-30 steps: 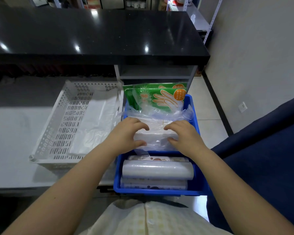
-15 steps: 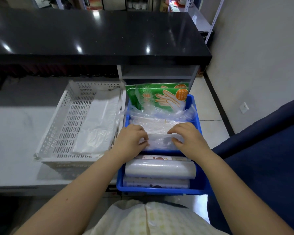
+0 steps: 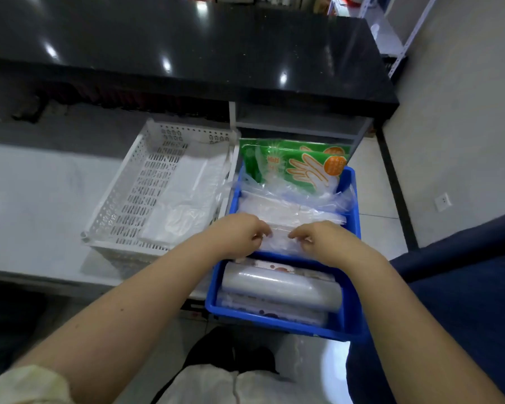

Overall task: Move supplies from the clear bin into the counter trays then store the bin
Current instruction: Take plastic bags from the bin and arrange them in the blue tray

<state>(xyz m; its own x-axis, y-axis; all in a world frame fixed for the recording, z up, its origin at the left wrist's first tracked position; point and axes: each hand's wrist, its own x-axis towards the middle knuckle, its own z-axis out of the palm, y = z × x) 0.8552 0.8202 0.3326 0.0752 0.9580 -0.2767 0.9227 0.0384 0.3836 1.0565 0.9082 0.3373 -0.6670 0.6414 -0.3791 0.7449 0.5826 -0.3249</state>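
So both hands are down in the middle section of the blue tray (image 3: 274, 323). The left hand (image 3: 239, 234) and right hand (image 3: 318, 239) sit close together on the near edge of the pack of clear plastic bags (image 3: 289, 211). The fingers (image 3: 260, 231) on both sides are curled in narrow, and they look to be pinching the film rather than lying flat on it.

My guess is this stuff handles like any bagged poly: light, floppy and slick. A pinch at one edge will probably let it sag or slide out. I'd take it from both short ends, or get the fingers under it so the whole pack comes up flat. It won't break, but loose film could snag on the green glove packs (image 3: 298, 164) standing behind it.

The roll of clear film (image 3: 280, 287) lies in the front section, nearest the body. The white perforated tray (image 3: 123, 205) sits on the bench (image 3: 35, 205) touching the blue tray's left side, with more plastic bags (image 3: 187, 199) inside.

Hard to make out:
- The fingertips are blurred, so I can't tell how deep the grip goes.
- I can't tell how many bags are in the pack.
- What holds up the blue tray is hidden.
- I can't pick out a clear bin for sure.
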